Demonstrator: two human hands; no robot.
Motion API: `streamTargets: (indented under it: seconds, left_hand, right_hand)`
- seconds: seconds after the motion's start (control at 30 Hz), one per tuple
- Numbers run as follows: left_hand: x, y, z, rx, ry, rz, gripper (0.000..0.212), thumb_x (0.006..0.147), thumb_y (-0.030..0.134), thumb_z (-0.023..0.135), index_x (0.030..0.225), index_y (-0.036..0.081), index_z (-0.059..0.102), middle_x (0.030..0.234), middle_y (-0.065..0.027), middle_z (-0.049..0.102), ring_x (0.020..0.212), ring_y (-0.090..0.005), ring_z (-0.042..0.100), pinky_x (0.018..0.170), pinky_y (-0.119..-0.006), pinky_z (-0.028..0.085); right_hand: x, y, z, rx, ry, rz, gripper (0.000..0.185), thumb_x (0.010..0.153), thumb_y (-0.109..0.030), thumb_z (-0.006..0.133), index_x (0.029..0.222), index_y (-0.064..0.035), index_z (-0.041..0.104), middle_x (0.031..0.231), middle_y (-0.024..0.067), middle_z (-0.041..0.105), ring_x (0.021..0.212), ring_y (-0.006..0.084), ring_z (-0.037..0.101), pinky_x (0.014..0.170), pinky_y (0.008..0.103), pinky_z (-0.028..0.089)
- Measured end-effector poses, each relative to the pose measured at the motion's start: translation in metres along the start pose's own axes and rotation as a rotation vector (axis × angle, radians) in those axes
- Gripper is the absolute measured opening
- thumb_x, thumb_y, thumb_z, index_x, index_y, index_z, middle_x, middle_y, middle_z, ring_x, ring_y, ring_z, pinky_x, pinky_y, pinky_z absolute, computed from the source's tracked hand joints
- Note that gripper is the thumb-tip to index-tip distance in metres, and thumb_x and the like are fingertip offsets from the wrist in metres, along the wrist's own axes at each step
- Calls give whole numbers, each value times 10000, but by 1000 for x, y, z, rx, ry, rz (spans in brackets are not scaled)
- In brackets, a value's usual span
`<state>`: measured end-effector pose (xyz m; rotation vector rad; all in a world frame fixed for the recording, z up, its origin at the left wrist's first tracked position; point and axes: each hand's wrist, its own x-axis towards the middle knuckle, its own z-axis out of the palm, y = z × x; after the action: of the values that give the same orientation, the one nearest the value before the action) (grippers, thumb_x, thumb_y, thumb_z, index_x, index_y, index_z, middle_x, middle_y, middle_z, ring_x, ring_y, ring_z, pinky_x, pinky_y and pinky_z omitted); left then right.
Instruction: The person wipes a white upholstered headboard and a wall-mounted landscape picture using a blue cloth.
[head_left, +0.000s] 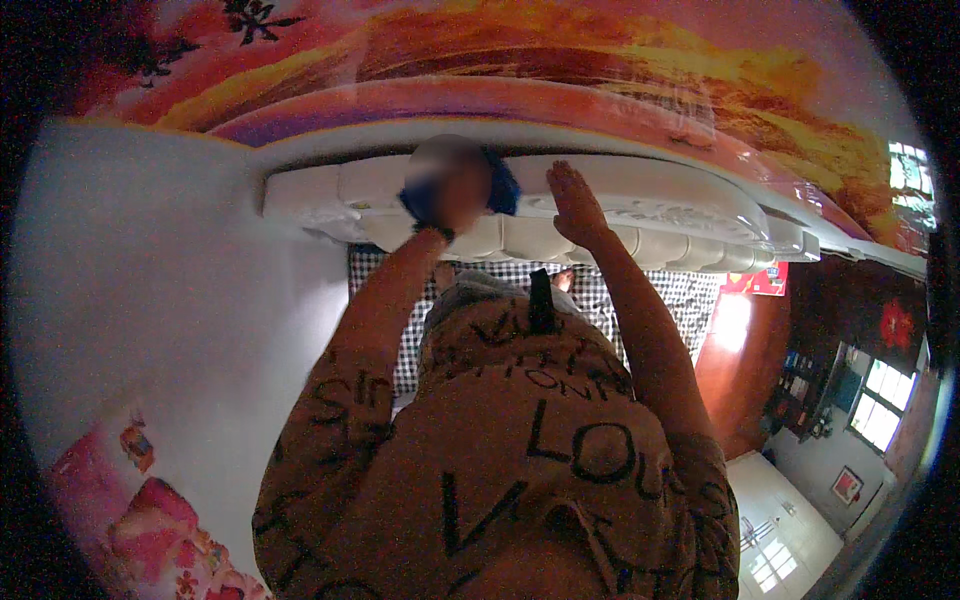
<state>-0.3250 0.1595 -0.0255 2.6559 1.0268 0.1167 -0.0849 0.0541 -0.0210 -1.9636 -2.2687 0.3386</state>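
Observation:
My left hand (459, 202), with a dark band at its wrist, is on a bunched blue cloth (504, 187) at the top of the cream headboard (637, 184). A blurred round patch covers much of this hand and cloth, so the finger positions are unclear. To the right, my right hand (577, 206) is empty, its fingers straight and its thumb a little out, over the same headboard. Whether the palm touches the surface cannot be told. Below the headboard's padded front lies a black-and-white checked sheet (660, 289), where parts of my bare feet show.
A glossy wall mural (525, 90) in orange and pink rises behind the headboard. A plain pale wall (165, 247) stands at the left. Pink floral fabric or decoration (157, 532) shows at lower left. At the right are a reddish-brown wooden surface (750, 375), a window (885, 397) and a framed picture (847, 486).

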Motion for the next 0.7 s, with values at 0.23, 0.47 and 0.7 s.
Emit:
streamTargets:
  seconds: [0.23, 0.47, 0.7]
  left_hand:
    - [9, -16, 21, 225, 55, -19, 491, 753, 275, 679, 1145, 7, 554, 1119, -197, 582, 996, -356, 571, 875, -459, 451]
    - [-30, -92, 10, -124, 78, -109, 698, 757, 373, 706, 1339, 80, 459, 1304, -209, 494, 1215, -412, 452, 1047, -599, 299]
    - [19, 14, 62, 116, 333, -46, 674, 789, 370, 685, 1324, 32, 455, 1303, -216, 475, 1186, -434, 449, 1026, -572, 330]
  right_hand:
    - [-6, 22, 8, 26, 68, -110, 671, 682, 73, 493, 1348, 39, 420, 1453, 241, 356, 1385, 360, 299, 1169, 427, 220]
    - [-6, 6, 7, 74, 69, -66, 731, 663, 70, 505, 1380, 60, 364, 1480, 247, 305, 1408, 361, 249, 1179, 430, 190]
    - [5, 2, -5, 40, 18, -102, 741, 651, 65, 507, 1378, 68, 358, 1475, 249, 306, 1414, 362, 233, 1184, 430, 173]
